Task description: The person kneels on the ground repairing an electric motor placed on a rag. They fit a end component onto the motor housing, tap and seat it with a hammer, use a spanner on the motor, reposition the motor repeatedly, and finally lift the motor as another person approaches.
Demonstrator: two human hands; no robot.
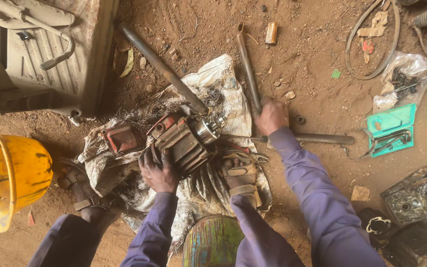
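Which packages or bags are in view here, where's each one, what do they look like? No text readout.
Clear plastic bag: upper right on the dirt, crumpled, dark metal parts inside.
Teal plastic case: right, below that bag, lying open, thin dark tools in its slots.
White woven sack: centre, spread flat and dirty under the red engine part that the left hand rests on.
No screens or signs visible.

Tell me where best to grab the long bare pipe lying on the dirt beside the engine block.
Probably near the upper, free end of the pipe, coming from above. Its lower end is wedged under the engine block on the sack; the upper stretch lies bare on the ground.
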